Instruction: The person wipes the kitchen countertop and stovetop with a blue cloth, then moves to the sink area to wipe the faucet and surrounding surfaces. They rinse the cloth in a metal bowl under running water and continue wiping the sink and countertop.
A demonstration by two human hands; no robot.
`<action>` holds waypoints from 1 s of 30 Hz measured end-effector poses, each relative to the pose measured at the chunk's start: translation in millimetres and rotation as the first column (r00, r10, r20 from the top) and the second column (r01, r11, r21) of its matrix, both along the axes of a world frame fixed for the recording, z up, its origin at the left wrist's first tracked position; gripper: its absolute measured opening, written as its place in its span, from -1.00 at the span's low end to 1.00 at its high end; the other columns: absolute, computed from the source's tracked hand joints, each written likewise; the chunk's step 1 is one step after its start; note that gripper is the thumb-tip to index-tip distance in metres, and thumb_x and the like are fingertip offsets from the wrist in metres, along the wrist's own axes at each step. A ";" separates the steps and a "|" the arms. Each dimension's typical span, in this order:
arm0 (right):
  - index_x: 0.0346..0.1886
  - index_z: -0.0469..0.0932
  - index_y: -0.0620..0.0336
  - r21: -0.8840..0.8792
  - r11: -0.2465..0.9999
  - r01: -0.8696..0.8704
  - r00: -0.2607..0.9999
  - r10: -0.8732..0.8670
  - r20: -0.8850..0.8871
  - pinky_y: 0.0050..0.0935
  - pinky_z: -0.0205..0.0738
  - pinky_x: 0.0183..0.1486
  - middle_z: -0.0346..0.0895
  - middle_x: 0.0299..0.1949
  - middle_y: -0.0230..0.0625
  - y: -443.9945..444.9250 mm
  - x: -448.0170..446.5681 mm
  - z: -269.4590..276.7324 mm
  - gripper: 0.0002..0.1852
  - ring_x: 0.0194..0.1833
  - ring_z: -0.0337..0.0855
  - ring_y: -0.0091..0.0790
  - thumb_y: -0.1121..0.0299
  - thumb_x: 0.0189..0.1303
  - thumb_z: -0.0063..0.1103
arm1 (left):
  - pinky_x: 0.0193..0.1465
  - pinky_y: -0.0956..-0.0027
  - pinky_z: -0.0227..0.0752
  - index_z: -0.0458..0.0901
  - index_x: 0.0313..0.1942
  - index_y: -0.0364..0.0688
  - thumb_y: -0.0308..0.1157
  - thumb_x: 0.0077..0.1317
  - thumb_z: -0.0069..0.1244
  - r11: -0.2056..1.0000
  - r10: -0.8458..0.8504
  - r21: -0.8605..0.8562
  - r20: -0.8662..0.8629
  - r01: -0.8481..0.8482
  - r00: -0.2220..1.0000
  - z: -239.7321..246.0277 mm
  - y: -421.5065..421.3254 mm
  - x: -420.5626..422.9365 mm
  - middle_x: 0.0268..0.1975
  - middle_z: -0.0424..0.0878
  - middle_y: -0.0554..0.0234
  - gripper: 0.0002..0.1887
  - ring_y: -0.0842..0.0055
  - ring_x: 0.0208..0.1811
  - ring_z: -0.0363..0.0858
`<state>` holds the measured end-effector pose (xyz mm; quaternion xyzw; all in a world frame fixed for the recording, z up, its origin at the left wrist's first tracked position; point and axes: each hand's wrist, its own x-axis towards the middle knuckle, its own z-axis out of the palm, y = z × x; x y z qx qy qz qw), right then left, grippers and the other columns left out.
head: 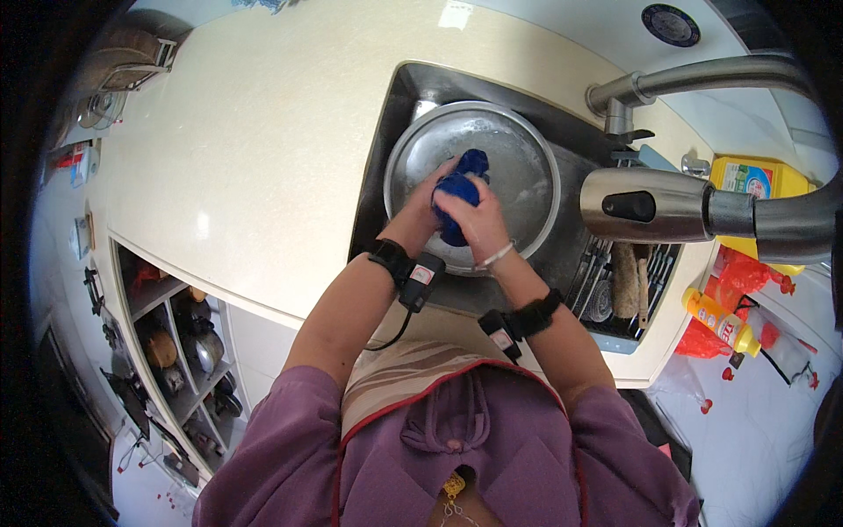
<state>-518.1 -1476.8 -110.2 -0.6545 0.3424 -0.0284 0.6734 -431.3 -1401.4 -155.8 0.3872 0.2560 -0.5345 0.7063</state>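
Both hands grip a bunched dark blue cloth [459, 191] above a round metal basin [395, 148]. My left hand [421, 205] holds it from the left, with its fingers partly hidden behind the cloth. From the right, my right hand [479, 217] closes over the front of it, fingers and thumb wrapped round the fabric. The basin stands in a stainless steel sink [428, 293] and seems to hold shallow water with some whitish patches. A lower end of the cloth hangs close to the basin's floor; I cannot tell whether it touches.
A pull-down faucet head [639, 204] juts over the sink's right side. Beneath it, a rack [589, 277] holds a brush [625, 280] and a steel scourer [598, 303]. A yellow jug [757, 174] and a yellow bottle [721, 321] lie farther right. The cream countertop [263, 151] extends left.
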 end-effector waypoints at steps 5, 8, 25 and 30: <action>-0.21 0.59 0.45 -0.208 0.955 0.212 0.952 -0.250 -0.178 -0.27 0.49 -0.13 0.63 -0.34 0.04 -27.7 22.3 -56.5 -0.43 -0.26 0.65 -0.10 0.03 -0.08 0.33 | -0.29 0.22 0.56 0.45 0.03 -0.32 -0.09 0.25 0.03 0.974 0.070 0.219 -0.031 -0.061 0.997 -17.5 -9.9 -9.6 -0.09 0.58 0.01 -0.50 0.35 -0.21 0.64; -0.09 0.56 0.32 -0.179 0.981 -0.068 0.944 0.005 -0.329 -0.25 0.50 -0.15 0.60 -0.24 0.05 -75.3 9.3 -73.5 -0.44 -0.27 0.63 -0.09 0.05 -0.06 0.33 | -0.15 0.17 0.59 0.43 0.05 -0.30 -0.12 0.30 -0.02 0.904 -0.269 0.391 0.214 0.170 0.939 -13.2 -2.1 -7.2 -0.08 0.57 0.11 -0.53 0.35 -0.13 0.61; 0.24 0.38 0.06 -0.199 0.559 -0.805 0.404 0.271 -0.874 0.16 0.03 0.29 -0.05 0.43 -0.12 -45.3 11.8 -94.8 -0.25 0.36 0.00 0.09 0.15 -0.10 0.44 | 0.27 -0.10 0.17 0.14 0.37 -0.06 0.12 0.27 -0.05 0.564 -0.824 0.617 0.377 0.549 0.423 -62.5 5.2 5.1 0.37 0.12 -0.10 -0.23 -0.03 0.37 0.09; 0.12 0.44 0.17 -0.485 0.781 -0.392 0.919 0.312 -0.241 0.01 0.13 0.26 0.12 0.36 -0.06 -32.0 -4.8 -33.4 -0.34 0.29 0.15 0.13 0.24 -0.13 0.40 | 0.03 0.20 0.50 0.50 0.08 -0.16 0.24 0.24 -0.05 0.980 -0.167 0.119 0.037 0.161 0.985 -18.1 -11.6 -10.7 -0.05 0.61 0.06 -0.33 0.29 -0.07 0.62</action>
